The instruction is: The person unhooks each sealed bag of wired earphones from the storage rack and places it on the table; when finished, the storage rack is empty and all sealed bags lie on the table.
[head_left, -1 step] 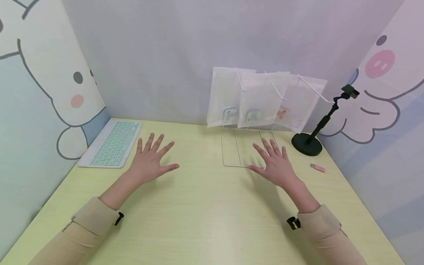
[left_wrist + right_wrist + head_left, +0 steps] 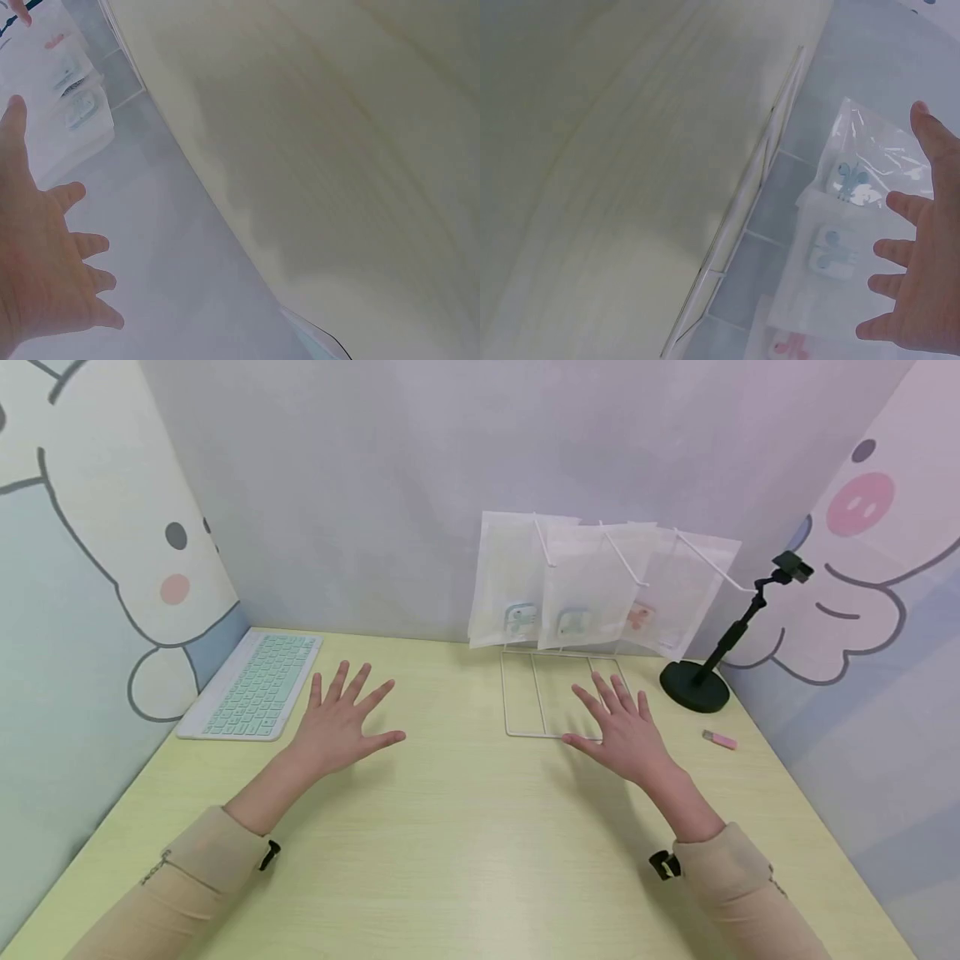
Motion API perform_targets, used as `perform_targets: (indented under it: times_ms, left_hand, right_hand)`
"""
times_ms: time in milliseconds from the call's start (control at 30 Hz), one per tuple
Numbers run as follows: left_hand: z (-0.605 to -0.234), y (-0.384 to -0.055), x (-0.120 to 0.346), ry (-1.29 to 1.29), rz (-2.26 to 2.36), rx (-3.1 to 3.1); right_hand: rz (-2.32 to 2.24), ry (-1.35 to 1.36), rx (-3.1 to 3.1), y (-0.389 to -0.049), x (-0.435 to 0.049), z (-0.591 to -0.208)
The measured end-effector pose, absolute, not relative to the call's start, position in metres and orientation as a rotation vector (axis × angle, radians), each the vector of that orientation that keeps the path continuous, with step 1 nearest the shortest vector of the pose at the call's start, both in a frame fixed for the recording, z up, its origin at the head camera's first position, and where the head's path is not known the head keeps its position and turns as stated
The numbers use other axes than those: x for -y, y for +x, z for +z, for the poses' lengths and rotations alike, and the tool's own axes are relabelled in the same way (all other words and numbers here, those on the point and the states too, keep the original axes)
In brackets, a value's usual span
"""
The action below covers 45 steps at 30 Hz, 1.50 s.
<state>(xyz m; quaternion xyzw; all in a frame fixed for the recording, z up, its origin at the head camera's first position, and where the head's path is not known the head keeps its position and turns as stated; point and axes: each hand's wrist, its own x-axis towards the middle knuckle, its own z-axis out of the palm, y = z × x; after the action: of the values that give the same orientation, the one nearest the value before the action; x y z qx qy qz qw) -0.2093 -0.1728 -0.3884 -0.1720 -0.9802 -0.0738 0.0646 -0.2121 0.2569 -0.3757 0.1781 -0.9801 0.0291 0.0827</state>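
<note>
Keyboard [image 2: 262, 685] whole in head view only

High head view, forward-down; close, tilted wrist views (hanging bags [image 2: 592, 585] in both)

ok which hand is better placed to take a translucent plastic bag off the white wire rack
Likely the right hand: it is empty, open and nearer the white wire rack and its translucent plastic bags. The left hand, also empty, is nearer the white keyboard with mint-green keys.
</note>
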Motion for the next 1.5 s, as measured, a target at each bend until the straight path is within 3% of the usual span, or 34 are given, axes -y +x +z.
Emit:
perform_targets:
  times_ms: [800,1500]
  left_hand:
    - [-0.369,-0.217,0.177,-0.495,-0.168,2.931]
    - [-0.332,-0.284,0.128,-0.521,-0.166,2.772]
  right_hand:
    - [0.043,0.554,2.871,-0.217,-0.262,-0.365]
    - [0.080,0.428,2.892,-0.243,-0.330,-0.370]
